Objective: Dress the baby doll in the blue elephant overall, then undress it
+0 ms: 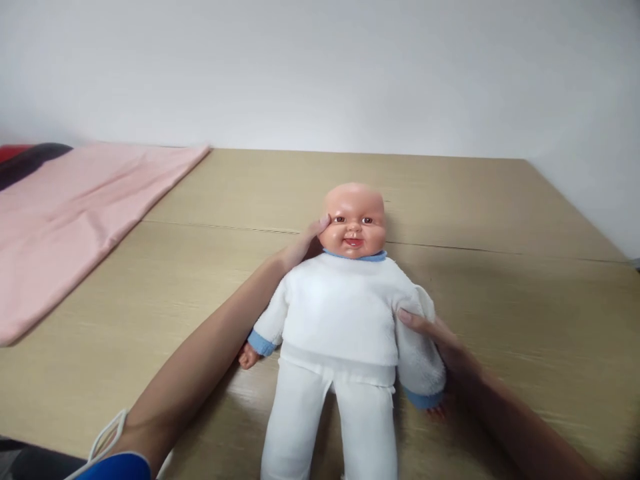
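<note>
A baby doll (340, 307) in a white fleece top with blue collar and cuffs and white trousers lies on its back, head away from me. My left hand (313, 239) cups the side of the doll's head, thumb on its cheek by the eye; the other fingers are hidden behind the head. At the doll's other side, my right hand (433, 331) grips the upper sleeve, thumb on the front of the cloth and fingers out of sight behind the arm. The doll's feet are outside the view.
The doll is over a wooden table (225, 280) with a seam running across it. A pink cloth (85, 220) is spread at the left, beside a dark and red item (30, 160) at the far left edge. Behind the table stands a white wall (350, 73).
</note>
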The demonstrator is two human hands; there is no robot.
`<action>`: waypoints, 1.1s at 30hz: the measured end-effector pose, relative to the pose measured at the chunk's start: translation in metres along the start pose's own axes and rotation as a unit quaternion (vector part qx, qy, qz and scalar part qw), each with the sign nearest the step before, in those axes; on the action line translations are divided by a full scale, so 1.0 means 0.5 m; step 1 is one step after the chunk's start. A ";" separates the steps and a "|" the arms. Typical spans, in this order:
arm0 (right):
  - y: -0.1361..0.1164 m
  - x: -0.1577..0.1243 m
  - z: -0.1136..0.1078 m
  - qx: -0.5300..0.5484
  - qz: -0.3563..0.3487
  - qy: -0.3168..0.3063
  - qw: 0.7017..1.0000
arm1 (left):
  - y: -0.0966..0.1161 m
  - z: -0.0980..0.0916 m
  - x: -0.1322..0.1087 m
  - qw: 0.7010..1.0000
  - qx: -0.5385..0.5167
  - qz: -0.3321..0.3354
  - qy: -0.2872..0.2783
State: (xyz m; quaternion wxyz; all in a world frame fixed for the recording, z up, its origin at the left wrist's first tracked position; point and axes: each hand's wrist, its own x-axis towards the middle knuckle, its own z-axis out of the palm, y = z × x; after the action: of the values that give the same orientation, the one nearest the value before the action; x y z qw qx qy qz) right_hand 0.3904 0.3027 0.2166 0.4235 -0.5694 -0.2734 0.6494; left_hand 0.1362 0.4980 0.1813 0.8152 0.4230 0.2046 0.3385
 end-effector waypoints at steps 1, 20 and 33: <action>0.001 0.001 -0.007 -0.006 0.002 -0.003 1.000 | 0.002 -0.006 0.009 1.000 0.002 -0.006 -0.001; 0.002 0.052 -0.068 -0.361 -0.236 0.146 0.890 | 0.090 -0.055 0.140 0.999 0.030 -0.003 0.014; 0.001 0.055 -0.070 -0.338 -0.257 0.165 0.890 | 0.077 -0.063 0.158 1.000 0.014 -0.015 0.023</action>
State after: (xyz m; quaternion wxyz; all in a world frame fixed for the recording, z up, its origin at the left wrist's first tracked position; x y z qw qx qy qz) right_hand 0.4244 0.3217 0.1953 0.3965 -0.6869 -0.5393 0.2831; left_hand 0.1564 0.5884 0.1918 0.8095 0.4230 0.2345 0.3329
